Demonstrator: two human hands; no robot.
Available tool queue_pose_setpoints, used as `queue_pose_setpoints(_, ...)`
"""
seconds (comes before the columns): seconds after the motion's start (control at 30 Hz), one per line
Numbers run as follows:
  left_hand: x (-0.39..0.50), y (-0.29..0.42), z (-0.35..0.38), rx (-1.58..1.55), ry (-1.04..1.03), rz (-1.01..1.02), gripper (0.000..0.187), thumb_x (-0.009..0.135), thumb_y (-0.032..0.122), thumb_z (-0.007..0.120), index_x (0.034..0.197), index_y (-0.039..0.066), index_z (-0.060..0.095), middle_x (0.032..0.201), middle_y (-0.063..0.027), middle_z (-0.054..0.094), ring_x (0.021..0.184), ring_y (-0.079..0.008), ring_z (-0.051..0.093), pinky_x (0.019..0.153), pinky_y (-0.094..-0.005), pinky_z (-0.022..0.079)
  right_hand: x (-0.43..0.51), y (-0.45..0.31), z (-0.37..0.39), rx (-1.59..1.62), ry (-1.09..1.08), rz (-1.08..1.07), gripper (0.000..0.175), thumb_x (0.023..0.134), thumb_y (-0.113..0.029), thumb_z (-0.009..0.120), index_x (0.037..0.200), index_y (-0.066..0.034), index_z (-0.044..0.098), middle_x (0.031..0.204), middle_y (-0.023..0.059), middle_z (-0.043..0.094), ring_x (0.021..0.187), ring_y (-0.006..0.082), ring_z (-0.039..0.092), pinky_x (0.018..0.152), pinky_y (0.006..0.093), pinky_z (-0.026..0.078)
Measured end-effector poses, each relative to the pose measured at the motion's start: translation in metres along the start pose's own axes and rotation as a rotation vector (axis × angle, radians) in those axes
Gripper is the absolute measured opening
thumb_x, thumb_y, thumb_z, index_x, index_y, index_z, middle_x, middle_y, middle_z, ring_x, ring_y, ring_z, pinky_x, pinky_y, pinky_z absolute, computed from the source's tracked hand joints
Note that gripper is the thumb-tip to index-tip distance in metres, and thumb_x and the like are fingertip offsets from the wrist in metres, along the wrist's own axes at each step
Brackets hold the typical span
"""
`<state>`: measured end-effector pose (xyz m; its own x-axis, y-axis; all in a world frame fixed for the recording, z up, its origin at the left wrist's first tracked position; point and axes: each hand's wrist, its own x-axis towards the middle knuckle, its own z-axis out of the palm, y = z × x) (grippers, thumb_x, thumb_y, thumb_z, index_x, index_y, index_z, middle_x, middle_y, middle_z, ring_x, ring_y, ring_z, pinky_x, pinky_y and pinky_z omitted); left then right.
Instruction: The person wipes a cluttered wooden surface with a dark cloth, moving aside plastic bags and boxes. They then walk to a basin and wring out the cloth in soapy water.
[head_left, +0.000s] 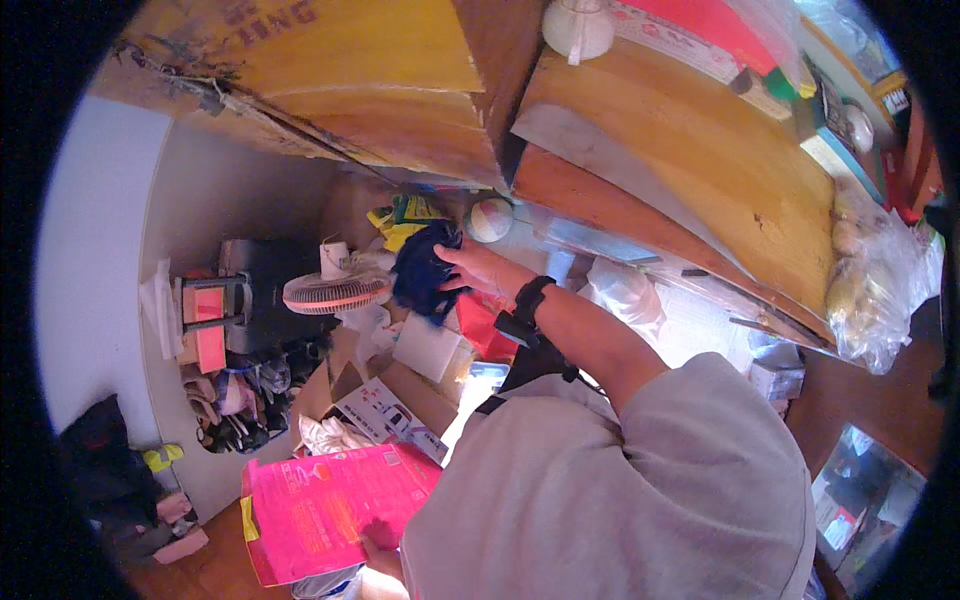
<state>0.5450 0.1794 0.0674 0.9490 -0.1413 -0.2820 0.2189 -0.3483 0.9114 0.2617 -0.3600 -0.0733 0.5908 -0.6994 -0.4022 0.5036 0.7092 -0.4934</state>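
My right hand (480, 268), with a black band and a dark device on its wrist, reaches out over the clutter. Thumb and fingers are on a dark blue cloth bundle (424, 274), and part of it hangs below them. Low in the view, my left hand (382, 547) grips the near edge of a flat pink box (337, 502) that bears printing. Yellow tape (248, 519) covers one side of that box. Beneath the bundle are a red bag (486, 324) and a pale carton (427, 346). My sleeve hides part of the pink box.
An electric fan (337, 289) stands left of the bundle, near a black suitcase (266, 296). An open cardboard box (405, 390) holds a printed carton (394, 420). A ball (490, 220) lies beyond. A wooden cabinet (675, 157) and a plastic bag (870, 277) flank the right.
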Motion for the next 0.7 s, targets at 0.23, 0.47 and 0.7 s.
queue_pose_setpoints(0.23, 0.003, 0.041, 0.075, -0.029, -0.081, 0.139, 0.041, 0.091, 0.027, 0.064, 0.114, -0.006, 0.059, 0.101, -0.0119, 0.064, 0.084, -0.0221, 0.059, 0.074, -0.0381, 0.051, -0.023, -0.012, -0.003, -0.593, -0.07, -0.337, 0.042, 0.088, -0.039, 0.064, 0.109, -0.0027, 0.064, 0.095, 0.0047, 0.068, 0.088, 0.0197, 0.061, 0.081, 0.0352, 0.049)
queue_pose_setpoints(0.47, 0.023, 0.048, 0.106, 0.081, -0.157, 0.22, 0.039, 0.092, 0.025, 0.062, 0.113, -0.007, 0.06, 0.104, -0.0125, 0.063, 0.087, -0.0218, 0.06, 0.076, -0.0373, 0.051, -0.162, -0.128, 0.027, -0.443, -0.143, -0.408, 0.031, 0.091, -0.012, 0.062, 0.12, -0.0035, 0.058, 0.108, 0.0004, 0.065, 0.099, 0.0151, 0.06, 0.091, 0.0346, 0.049)
queue_pose_setpoints(0.7, -0.013, 0.076, 0.15, 0.007, -0.251, 0.203, 0.018, 0.095, 0.018, 0.055, 0.089, 0.001, 0.058, 0.078, -0.0053, 0.061, 0.073, -0.0154, 0.056, 0.066, -0.0317, 0.047, -0.315, -0.301, 0.008, -0.339, 0.209, -1.246, 0.039, 0.097, -0.024, 0.053, 0.13, -0.004, 0.052, 0.127, 0.0074, 0.059, 0.115, 0.0196, 0.057, 0.105, 0.0361, 0.041)
